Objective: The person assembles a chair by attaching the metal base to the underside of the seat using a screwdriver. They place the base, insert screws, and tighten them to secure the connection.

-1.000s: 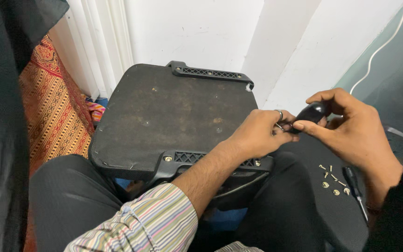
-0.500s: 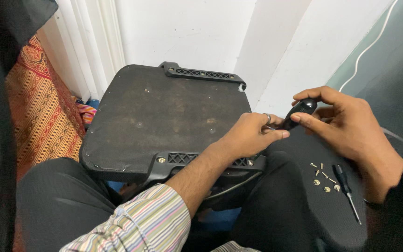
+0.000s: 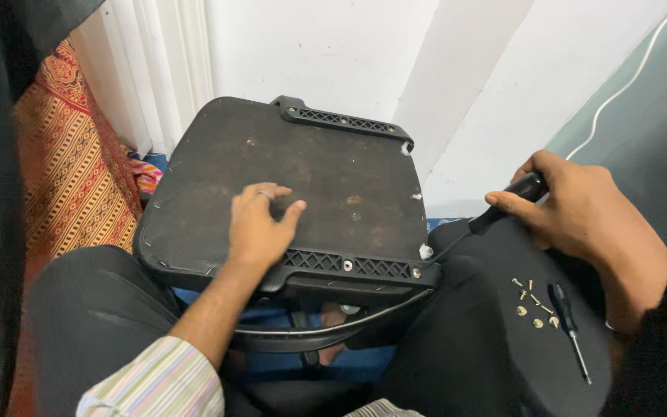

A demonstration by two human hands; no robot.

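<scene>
An upturned black chair seat point(image 3: 333, 170), dusty and stained, rests across my lap with a slotted plastic bracket along its near edge point(image 3: 349, 266). My left hand point(image 3: 260, 224) lies flat on the board near that edge, fingers spread, holding nothing. My right hand point(image 3: 580, 212) grips the black handle of a screwdriver point(image 3: 511, 197) off the seat's right corner, its thin shaft reaching toward the corner. Several loose screws point(image 3: 530, 297) and a second small screwdriver point(image 3: 569, 328) lie on a black curved panel point(image 3: 503, 355) under my right hand.
A white wall and pleated white curtain point(image 3: 171, 62) stand behind the seat. An orange patterned cloth point(image 3: 71, 170) hangs at left. A grey surface with a white cable point(image 3: 627, 77) is at far right. My dark trousers point(image 3: 94, 316) lie below.
My left hand left the right corner, where it met the right hand, and now rests flat on the seat board. The right hand still holds the screwdriver handle.
</scene>
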